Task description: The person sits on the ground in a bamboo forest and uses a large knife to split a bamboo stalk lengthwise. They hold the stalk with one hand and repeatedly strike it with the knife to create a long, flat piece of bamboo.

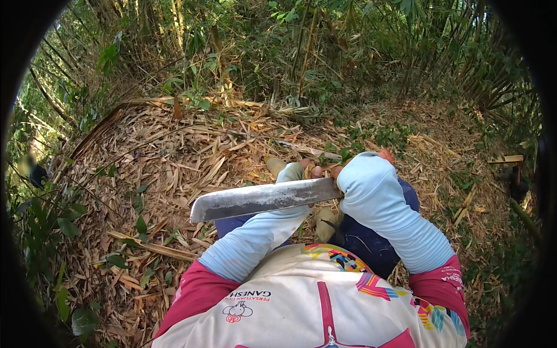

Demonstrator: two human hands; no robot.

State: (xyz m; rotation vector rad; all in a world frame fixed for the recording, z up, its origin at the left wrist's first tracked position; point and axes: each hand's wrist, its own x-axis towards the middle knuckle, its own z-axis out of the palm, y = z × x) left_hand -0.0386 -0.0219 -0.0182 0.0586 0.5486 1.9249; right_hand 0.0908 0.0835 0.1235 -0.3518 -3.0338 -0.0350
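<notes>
Outdoors, in woodland — a bamboo grove, by the look of it. Dry litter (174, 151) of narrow leaves, brown and tan, lies thick underfoot. Behind the litter stands a dense thicket (371, 64) of thin stems and green leaves, with a yellowish stalk (310, 43) rising from it. Broad-leaved plants (69, 223) grow left of the litter — and a pale, split strip (156, 247) lies on the litter itself.
</notes>
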